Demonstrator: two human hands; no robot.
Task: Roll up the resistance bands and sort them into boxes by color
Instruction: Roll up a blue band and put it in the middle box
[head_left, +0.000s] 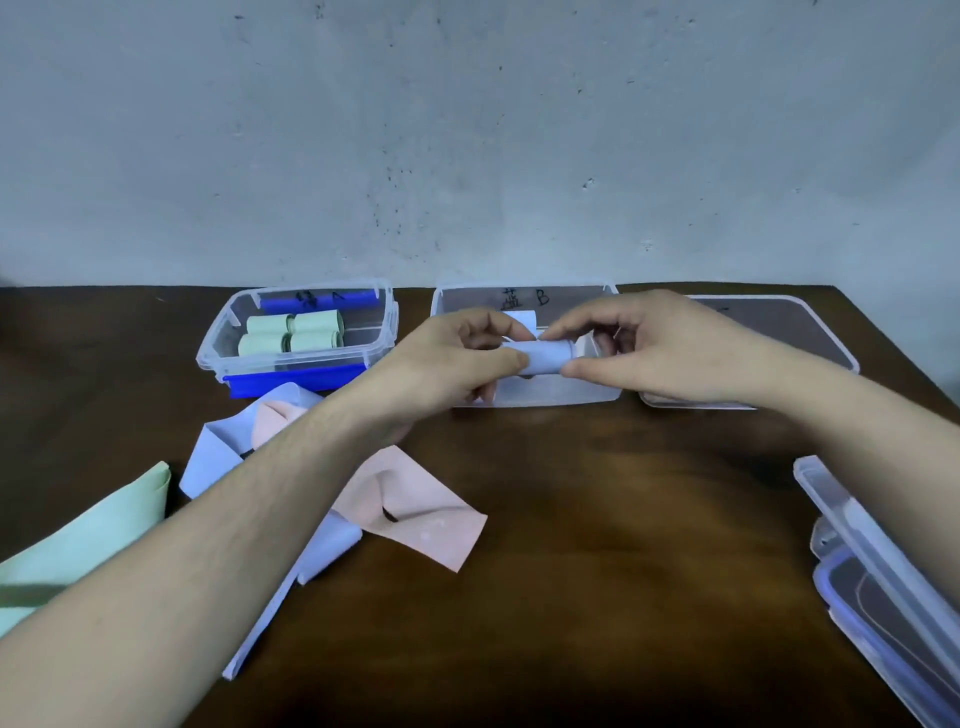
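A rolled light-blue band (549, 357) is held over the middle clear box (524, 299) marked B. My left hand (447, 364) grips its left end and my right hand (660, 348) pinches its right end. The left clear box (228, 332), with blue latches, holds several rolled green bands (291, 332). Another clear box (831, 338) stands at the right, its inside mostly hidden by my right hand. Loose on the table lie a pink band (415, 514), a light-blue band (208, 462) with a second pink band (272, 418) on it, and a green band (88, 540).
Clear box lids (883, 561) are stacked at the table's right edge. The dark wooden table (597, 545) ends at a grey wall behind the boxes. A long light-blue strip (270, 618) runs under my left forearm toward the front.
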